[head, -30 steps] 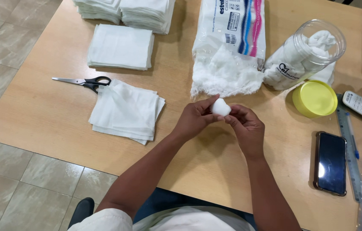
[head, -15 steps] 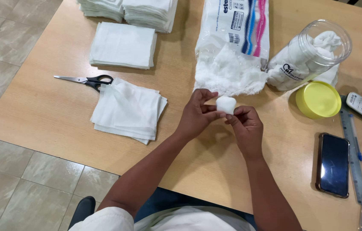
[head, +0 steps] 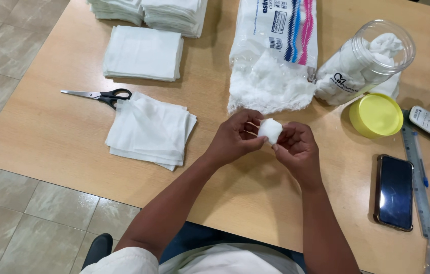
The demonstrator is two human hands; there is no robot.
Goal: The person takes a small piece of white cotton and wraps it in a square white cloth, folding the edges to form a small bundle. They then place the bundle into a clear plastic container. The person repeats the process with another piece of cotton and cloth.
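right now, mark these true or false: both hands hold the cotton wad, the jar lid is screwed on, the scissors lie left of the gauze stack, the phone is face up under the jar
1. Both hands hold the cotton wad: true, left hand and right hand pinch it between them.
2. The jar lid is screwed on: false, the yellow lid lies on the table beside the open jar.
3. The scissors lie left of the gauze stack: true.
4. The phone is under the jar: false, the phone lies apart, near the table's right edge.
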